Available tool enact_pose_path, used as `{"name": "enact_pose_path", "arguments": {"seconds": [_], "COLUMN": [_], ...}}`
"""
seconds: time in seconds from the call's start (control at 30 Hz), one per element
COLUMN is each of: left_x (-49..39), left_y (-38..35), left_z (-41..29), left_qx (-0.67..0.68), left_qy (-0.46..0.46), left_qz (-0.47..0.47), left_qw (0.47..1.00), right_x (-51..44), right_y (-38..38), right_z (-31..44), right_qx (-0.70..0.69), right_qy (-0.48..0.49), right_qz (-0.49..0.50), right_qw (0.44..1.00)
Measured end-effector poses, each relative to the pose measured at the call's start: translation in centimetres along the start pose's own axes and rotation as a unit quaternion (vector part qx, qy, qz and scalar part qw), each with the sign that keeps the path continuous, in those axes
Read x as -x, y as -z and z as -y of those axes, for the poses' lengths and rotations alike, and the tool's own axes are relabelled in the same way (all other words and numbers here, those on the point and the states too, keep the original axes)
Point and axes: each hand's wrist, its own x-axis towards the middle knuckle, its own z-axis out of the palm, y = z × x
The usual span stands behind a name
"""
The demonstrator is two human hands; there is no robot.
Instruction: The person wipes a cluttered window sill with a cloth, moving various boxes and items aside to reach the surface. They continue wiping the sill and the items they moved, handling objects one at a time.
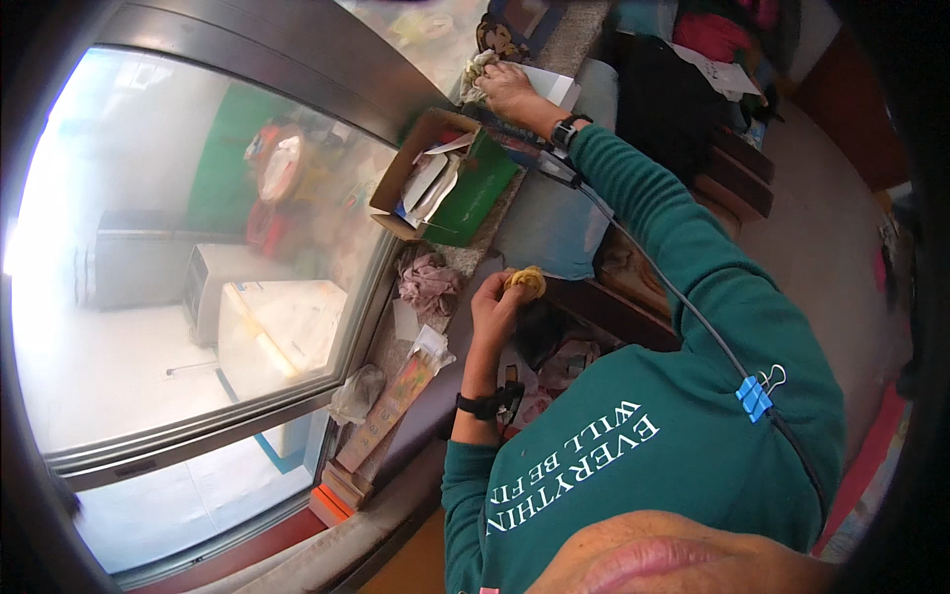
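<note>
My right hand is stretched out at the top, its fingers on a crumpled pale cloth at the inner edge of the stone sill. A white box lies beside that hand, partly behind it. Lower down, my left hand is raised in front of the sill and pinches a bunched yellow item, perhaps a cloth, between thumb and fingers. A green open cardboard box with papers and packets stands between the two hands. Next to it lies a crumpled pinkish cloth.
A metal-framed glass window borders the sill on the left. A long patterned box and a clear plastic bag lie along the lower sill. Blue fabric hangs beside the sill, near dark wooden furniture. A cable runs along my right arm.
</note>
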Motion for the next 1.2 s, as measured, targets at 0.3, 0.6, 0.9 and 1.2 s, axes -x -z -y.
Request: {"name": "enact_pose_path", "arguments": {"seconds": [0.3,0.6,0.9,1.2], "left_x": [2.5,7.7,16.6,18.4], "left_y": [2.5,8.0,16.0,24.0], "left_z": [0.6,6.2,11.9,14.8], "left_qx": [-0.032,0.164,0.313,0.490], "left_qy": [0.044,0.149,0.102,0.076], "left_qz": [-0.049,-0.063,-0.154,-0.224], "left_qw": [0.997,0.973,0.932,0.839], "right_x": [-3.5,19.2,29.2,28.3], "right_y": [-2.7,6.6,2.9,-0.1], "right_z": [-3.6,2.4,23.5,32.4], "right_qx": [-0.359,-0.789,-0.815,-0.546], "right_qy": [-0.083,-0.249,-0.243,-0.074], "right_qz": [-0.101,0.055,0.287,0.513], "right_qw": [0.924,0.559,0.441,0.658]}}
